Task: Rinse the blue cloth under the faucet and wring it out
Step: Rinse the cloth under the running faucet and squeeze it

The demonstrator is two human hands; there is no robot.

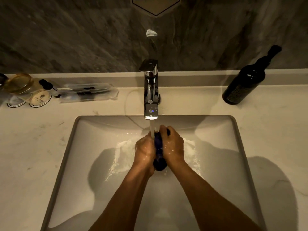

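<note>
The blue cloth [159,152] is bunched into a dark roll, squeezed between my left hand [144,151] and my right hand [173,145] over the middle of the sink [73,147]. Only a narrow strip and its lower end show; the rest is hidden by my palms. The chrome faucet [150,90] stands behind the basin, and its stream of water [152,130] falls onto the top of the cloth and my fingers. Water splashes and foams around my hands on the basin floor.
A dark bottle [245,82] stands on the counter at the back right. At the back left are a glass jar [20,84], a small dark-capped bottle [48,86], round coasters and a clear packet [88,93]. A stone wall rises behind the counter.
</note>
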